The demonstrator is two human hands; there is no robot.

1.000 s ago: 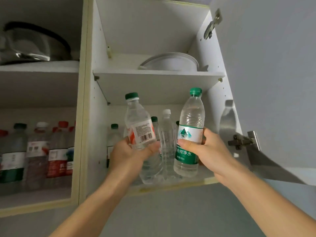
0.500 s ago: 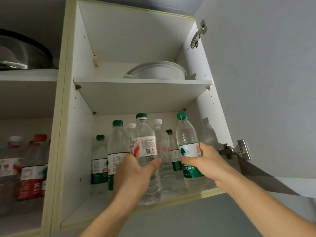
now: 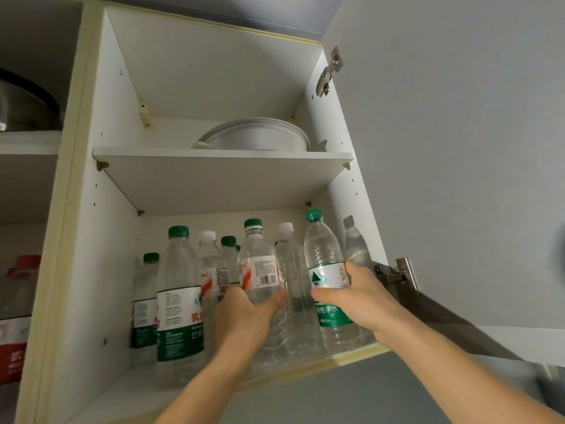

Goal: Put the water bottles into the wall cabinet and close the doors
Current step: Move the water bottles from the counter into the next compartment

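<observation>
2 water bottles are being set down at once on the lower shelf [image 3: 345, 358] of the wall cabinet [image 3: 113, 185]. At about 6 o'clock in the view, the left hand [image 3: 241, 319] has its grip clamped around a green-capped bottle with a red-and-white label [image 3: 260, 270]; at 4 o'clock, the right hand [image 3: 357, 298] is wrapped around a green-labelled bottle [image 3: 325, 270]. Both stand upright near the shelf's front edge, with an unlabelled white-capped bottle [image 3: 290, 280] between them and more bottles standing toward 8 o'clock. Placing looks almost done; next each grip should loosen and draw back without tipping neighbours, then the open door [image 3: 458, 148] at 3 o'clock needs swinging shut.
</observation>
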